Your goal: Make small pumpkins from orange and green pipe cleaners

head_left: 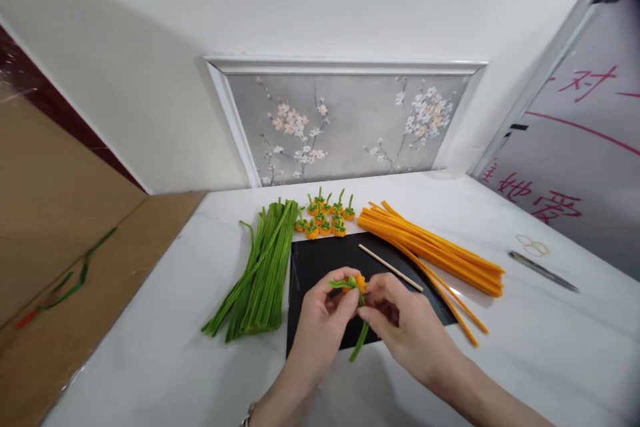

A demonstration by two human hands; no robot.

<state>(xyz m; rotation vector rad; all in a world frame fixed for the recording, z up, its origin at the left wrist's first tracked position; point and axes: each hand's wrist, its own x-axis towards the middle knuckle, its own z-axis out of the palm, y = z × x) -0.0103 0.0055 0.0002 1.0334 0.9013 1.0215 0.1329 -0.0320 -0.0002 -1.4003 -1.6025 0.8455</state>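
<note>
Between the fingers of my left hand (325, 310) is a small orange piece (361, 282) with a green pipe cleaner (359, 343) wound on top. My right hand (400, 313) pinches the green pipe cleaner at the piece's right side, and a green end hangs below the hands. Both hands are above a black mat (320, 260). Green pipe cleaners (265, 273) lie in a bundle to the left, orange ones (440, 247) to the right. Behind the mat stand several small orange pieces with green tops (325, 227).
A thin wooden stick (390, 267) lies across the mat. Farther right on the white table (525, 360) are pointed metal tweezers (545, 271) and rubber bands (533, 245). Brown cardboard (125, 280) covers the left side. A wall with a floral panel (350, 127) rises behind.
</note>
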